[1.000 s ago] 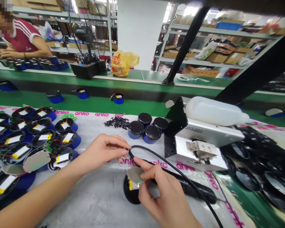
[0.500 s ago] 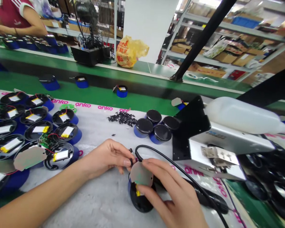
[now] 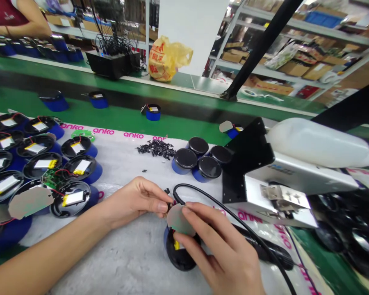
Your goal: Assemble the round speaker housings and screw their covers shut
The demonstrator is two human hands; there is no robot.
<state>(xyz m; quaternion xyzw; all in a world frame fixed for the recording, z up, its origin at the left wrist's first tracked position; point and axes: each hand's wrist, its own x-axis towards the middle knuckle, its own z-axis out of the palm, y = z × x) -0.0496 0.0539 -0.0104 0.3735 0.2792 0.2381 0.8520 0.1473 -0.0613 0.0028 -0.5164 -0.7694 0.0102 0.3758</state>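
Work centres on a round black housing (image 3: 178, 257) sitting on the table (image 3: 126, 262) directly in front of the person. The right hand (image 3: 224, 254) pinches a round grey disc (image 3: 178, 219) by its rim and holds it tilted just above the housing's open top, while the left hand (image 3: 135, 200) reaches in from the left, thumb and forefinger pressed on a small dark piece (image 3: 169, 204) at the disc's left edge. A black cable (image 3: 209, 198) loops just behind the disc and trails off to the right.
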